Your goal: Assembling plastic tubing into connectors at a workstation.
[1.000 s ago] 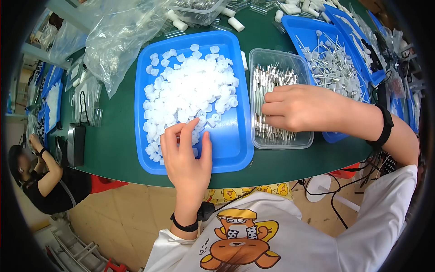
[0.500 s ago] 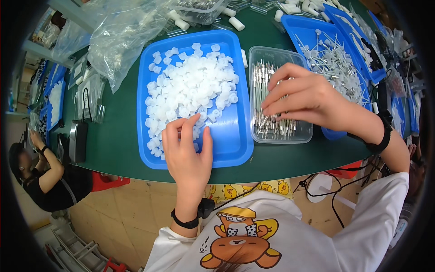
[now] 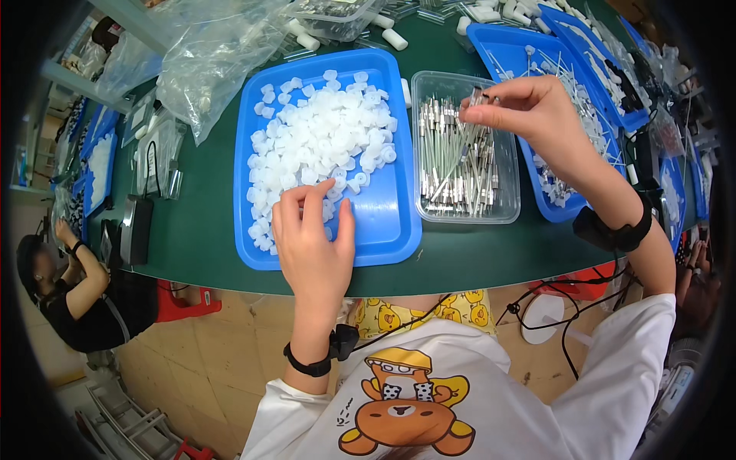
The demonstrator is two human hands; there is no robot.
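A blue tray holds a heap of small white translucent plastic caps. Over the near part of this heap lies my left hand, open, its fingers apart and fingertips at the caps. Beside the tray is a clear plastic box with many thin pale rods with silvery metal ends. My right hand is raised above the box's far right corner, thumb and fingers pinched. Shiny metal ends of rods show at its fingertips; how many it holds I cannot tell.
Another blue tray of white-capped thin rods stands to the right, with a further blue tray behind it. Plastic bags and white cylinders lie at the back. A black box-shaped device stands left; a person sits beyond.
My right hand has lifted from the rods in the clear box toward its far side, with metal ends now showing between its fingers. My left hand stays over the caps.
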